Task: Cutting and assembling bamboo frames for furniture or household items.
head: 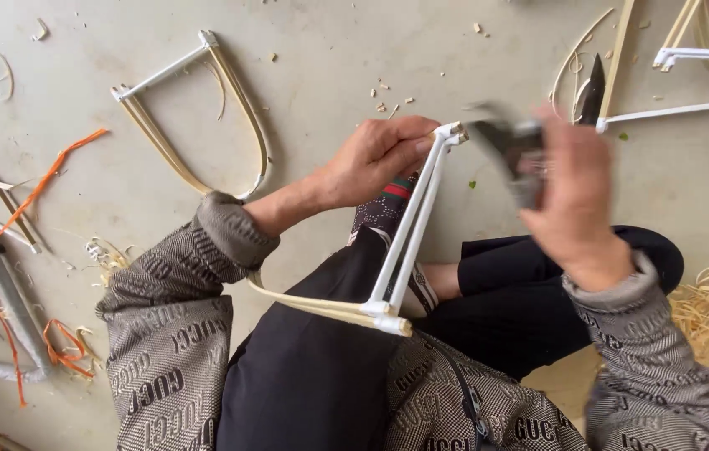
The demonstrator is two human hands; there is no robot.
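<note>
— Now, where is the white-rod frame (pixel 409 234) kept?
— It is held over the lap, its top end pinched by the curled left hand (pixel 375 154).
— And beside the frame?
— A dark, blurred tool (pixel 509 150) is gripped in the closed right hand (pixel 576 200). Left of the frame, a finished bamboo loop (pixel 195 117) is laid on the floor (pixel 329 50).

Left hand (pixel 375 159) gripping white-barred bamboo frame (pixel 409 238), right hand (pixel 571 200) with blurred pliers (pixel 506 150).
</note>
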